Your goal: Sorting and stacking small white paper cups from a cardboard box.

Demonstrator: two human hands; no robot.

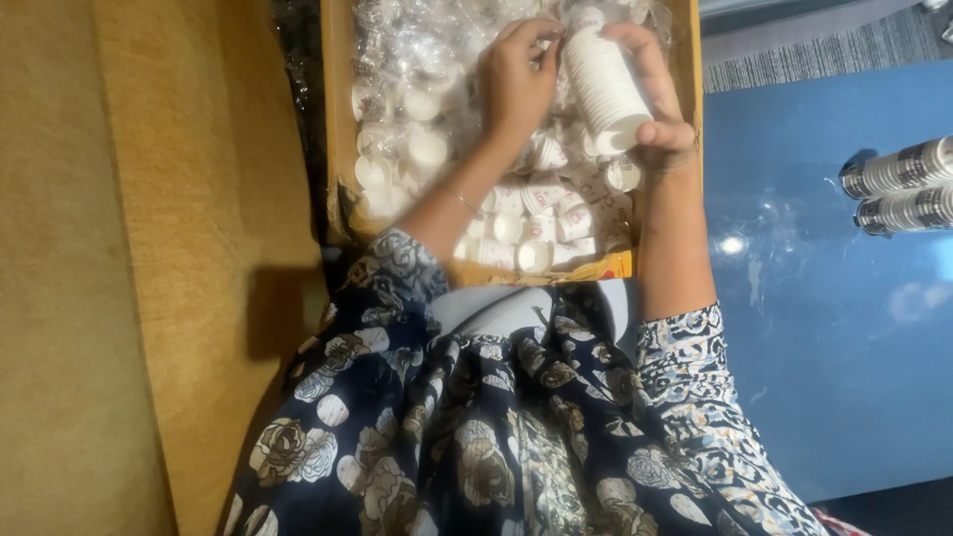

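A stack of white cups [606, 84] is held over the carton [338, 109], the right hand [657, 109] wrapped round its side and lower end. The left hand [516, 79] pinches at the stack's top, possibly at clear wrap. Under both, loose cups [521, 233] fill the carton, and beyond its right wall two dark cup stacks [898, 184] lie on the blue top.

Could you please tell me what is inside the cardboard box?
The cardboard box holds sleeves of white paper cups in clear plastic wrap. The hands and upper cups cover whatever lies deeper.
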